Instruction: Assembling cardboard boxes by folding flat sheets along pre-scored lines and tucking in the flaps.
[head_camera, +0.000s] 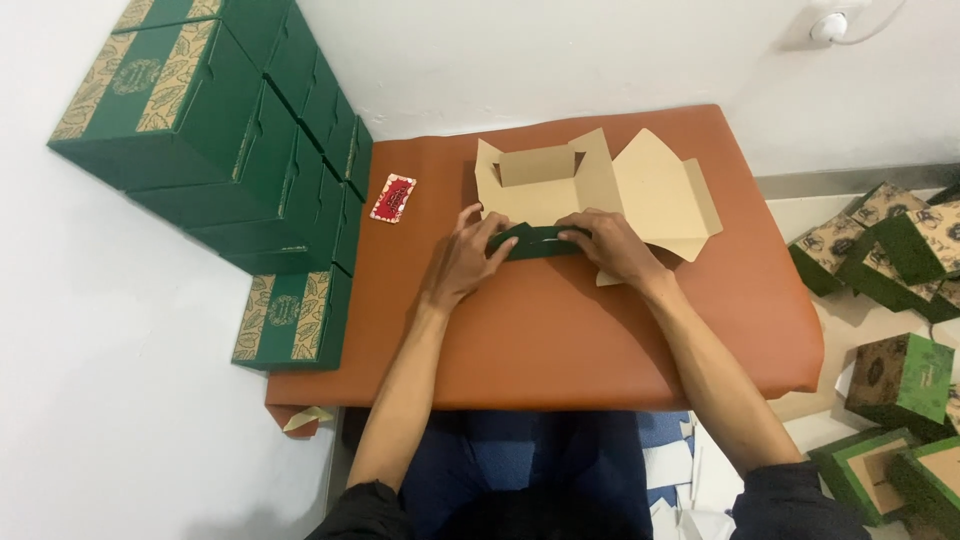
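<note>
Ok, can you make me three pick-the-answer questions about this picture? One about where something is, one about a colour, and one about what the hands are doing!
1. Where does the small red card lie?
A. On the brown pad, left of the flat carton
B. On top of the green stack
C. On the floor

2. What colour is the inside of the unfolded carton?
A. Blue
B. Plain tan
C. White

3. What are the left hand and right hand doing?
A. Resting apart on the knees
B. One lifts a finished box
C. Both press on the carton's green flap

Answers:
1 A: the card sits on the pad, between the stacked green boxes and the carton.
2 B: its open panels show bare tan cardboard.
3 C: the fingers of both hands meet on the green flap at the carton's near edge.
</note>
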